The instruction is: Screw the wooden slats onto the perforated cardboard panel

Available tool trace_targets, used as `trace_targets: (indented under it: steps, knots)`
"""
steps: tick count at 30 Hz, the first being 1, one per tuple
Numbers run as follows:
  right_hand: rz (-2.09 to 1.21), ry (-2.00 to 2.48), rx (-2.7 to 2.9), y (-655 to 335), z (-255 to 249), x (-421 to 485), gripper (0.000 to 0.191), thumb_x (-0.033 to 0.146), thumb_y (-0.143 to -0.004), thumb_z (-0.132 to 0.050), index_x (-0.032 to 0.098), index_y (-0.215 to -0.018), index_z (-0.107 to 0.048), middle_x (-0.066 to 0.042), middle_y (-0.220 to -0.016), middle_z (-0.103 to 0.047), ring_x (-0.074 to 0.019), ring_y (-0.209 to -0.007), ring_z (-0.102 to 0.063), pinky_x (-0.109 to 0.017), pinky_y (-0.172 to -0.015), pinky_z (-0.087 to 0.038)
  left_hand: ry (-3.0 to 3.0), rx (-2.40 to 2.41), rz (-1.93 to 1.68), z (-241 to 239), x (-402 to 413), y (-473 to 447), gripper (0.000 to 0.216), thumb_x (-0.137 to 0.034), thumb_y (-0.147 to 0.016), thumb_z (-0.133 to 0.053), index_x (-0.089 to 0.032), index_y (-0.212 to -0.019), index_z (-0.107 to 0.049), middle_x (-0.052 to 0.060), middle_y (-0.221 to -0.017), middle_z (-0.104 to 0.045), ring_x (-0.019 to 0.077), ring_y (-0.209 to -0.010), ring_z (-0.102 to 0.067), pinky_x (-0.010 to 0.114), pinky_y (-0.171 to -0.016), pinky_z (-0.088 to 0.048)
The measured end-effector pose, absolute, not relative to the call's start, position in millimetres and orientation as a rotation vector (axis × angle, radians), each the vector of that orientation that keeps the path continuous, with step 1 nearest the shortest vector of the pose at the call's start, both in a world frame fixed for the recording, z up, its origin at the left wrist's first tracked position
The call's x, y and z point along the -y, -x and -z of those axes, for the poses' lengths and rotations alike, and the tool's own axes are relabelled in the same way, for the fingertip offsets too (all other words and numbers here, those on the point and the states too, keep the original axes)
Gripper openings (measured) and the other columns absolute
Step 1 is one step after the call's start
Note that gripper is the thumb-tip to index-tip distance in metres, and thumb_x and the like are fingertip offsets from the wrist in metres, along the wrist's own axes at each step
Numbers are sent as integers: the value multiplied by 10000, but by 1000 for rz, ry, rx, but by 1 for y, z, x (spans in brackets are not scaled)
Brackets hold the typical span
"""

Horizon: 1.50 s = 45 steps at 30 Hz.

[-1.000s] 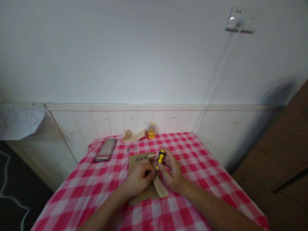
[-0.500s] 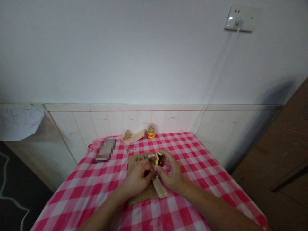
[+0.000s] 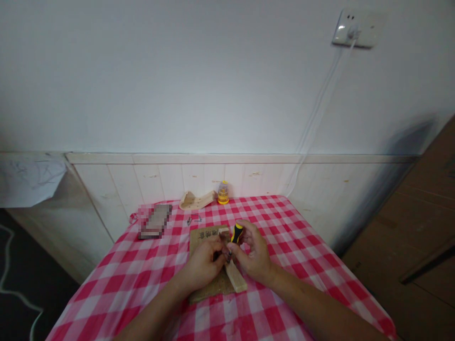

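A screwdriver [image 3: 237, 232] with a yellow and black handle is held by the fingers of my right hand [image 3: 256, 253], its shaft slanting down to a pale wooden strip [image 3: 236, 277]. My left hand [image 3: 206, 263] has its fingers pinched together on the strip, close by the screwdriver's tip. Whatever small piece sits between those fingertips is hidden. Under the strip lies a brown board [image 3: 208, 293] with dark handwritten marks near its far edge.
Toward the back stand a curved wooden piece [image 3: 196, 201] and a yellow bit holder [image 3: 223, 193]. Small metal parts [image 3: 194, 219] and a pixelated flat object [image 3: 156, 221] lie on the checked tablecloth [image 3: 159, 274]. A cable [image 3: 322, 104] hangs from the wall socket [image 3: 355, 29].
The screwdriver handle has tilted slightly to the right, and the fingers of my right hand have shifted with it. My left hand stays in place.
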State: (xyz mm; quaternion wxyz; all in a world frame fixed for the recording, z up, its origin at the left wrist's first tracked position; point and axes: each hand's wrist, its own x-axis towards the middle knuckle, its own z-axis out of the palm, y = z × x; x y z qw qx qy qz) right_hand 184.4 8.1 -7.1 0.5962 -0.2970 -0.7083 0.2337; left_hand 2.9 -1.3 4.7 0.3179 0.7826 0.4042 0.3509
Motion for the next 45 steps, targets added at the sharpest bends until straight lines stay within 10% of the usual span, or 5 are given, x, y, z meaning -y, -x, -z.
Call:
trace_targets:
  steps: [45]
  knots:
    - [-482,749,1620,-182,9,-20,482,201,-889,-711,299,-1328,-538,-34,-1057,-732,-187,-865,-751,-309,-750,-641,-1991,-1291,-1100,9,-10,1,218,-105,-844,-524,-210,-845,-715,68,-927,-727,254,-950,-672,389,-870,-501]
